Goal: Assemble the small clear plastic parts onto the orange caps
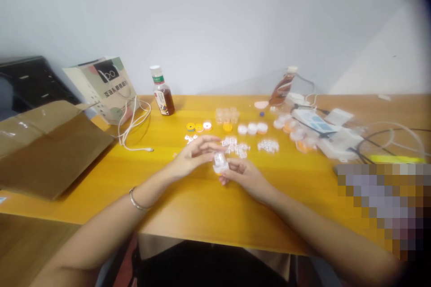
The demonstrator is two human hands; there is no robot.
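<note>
Above the front middle of the table, my right hand (247, 178) pinches a small white container (220, 168) with a clear upper part and an orange underside. My left hand (198, 154) reaches to the clear top, its thumb against the side and its fingers curved over and behind. Blur hides the fine detail of the container. Just beyond the hands lie piles of small white pieces with dark marks (235, 147), another such pile (268, 145), and a few white bits (191, 139). Yellow and white round spools (199, 127) and white round pieces (252, 128) form a row behind them.
Clear cups (227, 115) stand farther back, between one drink bottle (163, 94) and another (283, 86). On the left are a brown paper bag (50, 148), a printed bag (107, 89) and a white cable (134, 121). A power strip (336, 139) and wires crowd the right.
</note>
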